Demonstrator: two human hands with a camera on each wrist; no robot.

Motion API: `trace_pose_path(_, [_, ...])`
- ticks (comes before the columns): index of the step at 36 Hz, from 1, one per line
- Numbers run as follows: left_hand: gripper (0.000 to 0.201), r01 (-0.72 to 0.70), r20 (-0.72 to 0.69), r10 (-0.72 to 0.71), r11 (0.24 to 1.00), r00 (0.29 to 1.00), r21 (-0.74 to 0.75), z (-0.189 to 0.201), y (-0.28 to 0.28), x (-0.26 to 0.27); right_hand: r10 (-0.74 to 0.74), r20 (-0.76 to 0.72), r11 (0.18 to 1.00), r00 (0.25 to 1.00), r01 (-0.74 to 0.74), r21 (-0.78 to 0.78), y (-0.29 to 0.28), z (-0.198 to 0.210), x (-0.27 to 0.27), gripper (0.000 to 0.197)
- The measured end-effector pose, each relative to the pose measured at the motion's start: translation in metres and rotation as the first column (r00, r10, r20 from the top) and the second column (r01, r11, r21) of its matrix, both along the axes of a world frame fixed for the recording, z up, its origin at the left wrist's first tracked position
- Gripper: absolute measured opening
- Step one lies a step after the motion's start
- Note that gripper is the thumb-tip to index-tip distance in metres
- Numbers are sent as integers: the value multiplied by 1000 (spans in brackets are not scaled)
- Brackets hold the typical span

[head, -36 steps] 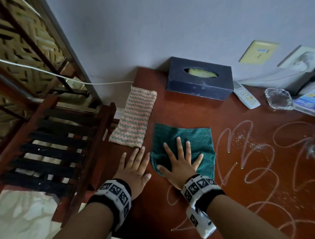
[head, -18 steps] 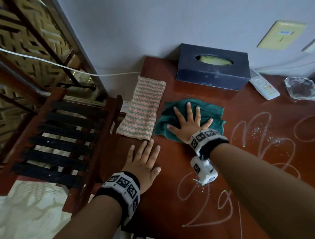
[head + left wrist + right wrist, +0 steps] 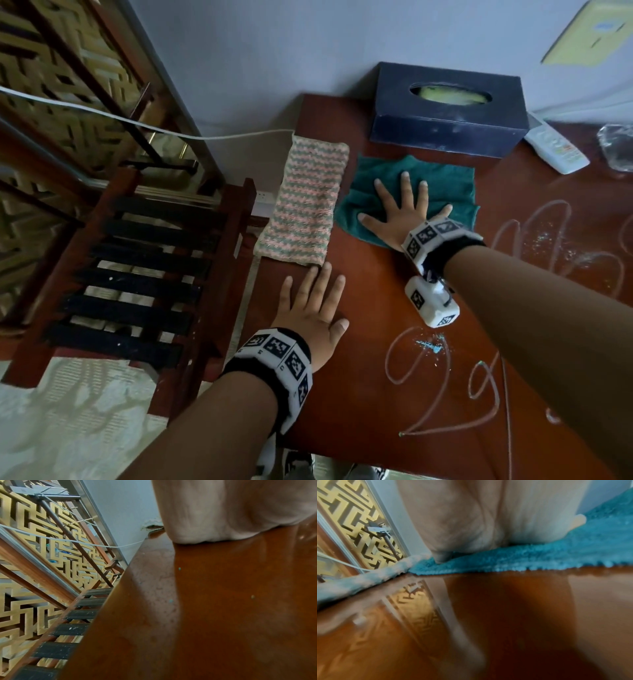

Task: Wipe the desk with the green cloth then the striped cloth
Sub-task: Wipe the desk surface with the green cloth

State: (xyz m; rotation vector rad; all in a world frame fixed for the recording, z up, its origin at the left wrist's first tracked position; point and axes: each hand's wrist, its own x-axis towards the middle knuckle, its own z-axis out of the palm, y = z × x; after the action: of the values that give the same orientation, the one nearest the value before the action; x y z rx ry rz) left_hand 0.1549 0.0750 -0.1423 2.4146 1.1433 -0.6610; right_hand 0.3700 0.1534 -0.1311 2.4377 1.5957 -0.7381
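Wiping in hand: green cloth (image 3: 435, 181) pressed flat under the spread right hand (image 3: 404, 212), at the desk's (image 3: 376, 359) far left, below the tissue box (image 3: 445, 113).

Judged soft, light, prone to bunching; best driven by flat palm. Striped cloth (image 3: 305, 205) lies alongside, untouched; left hand (image 3: 311, 308) rests flat, fingers spread, on bare wood.

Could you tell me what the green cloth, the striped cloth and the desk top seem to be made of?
Green cloth: looks like terry or microfibre; the right wrist view shows fuzzy pile and a nubbly edge. Striped cloth: seemingly knitted or woven yarn, with ribbed zigzag bands. Desk: probably varnished wood or a wood-look laminate; its reddish-brown surface is glossy and mirrors the lattice screen.
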Motion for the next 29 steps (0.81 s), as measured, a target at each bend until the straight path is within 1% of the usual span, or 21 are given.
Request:
trace_pose_path(4, [71, -11, -7, 11, 1000, 1000, -4, 2, 1, 1, 3, -14, 1000, 1000, -3, -9, -20, -2, -8, 74])
trace_pose_path(7, [57, -20, -26, 20, 1000, 999, -16, 7, 1, 2, 1, -13, 1000, 1000, -1, -2, -35, -4, -14, 74])
trace_pose_path(17, [58, -24, -70, 21, 999, 997, -43, 14, 2, 4, -7, -22, 1000, 1000, 7, -7, -75, -3, -37, 73])
trace_pose_path(21, [61, -15, -85, 12, 999, 996, -34, 15, 2, 4, 2, -13, 1000, 1000, -1, 5, -91, -3, -44, 72])
trace_pose_path(29, [59, -6, -103, 3, 1000, 995, -30, 21, 2, 6, 21, -26, 1000, 999, -21, 6, -129, -4, -61, 69])
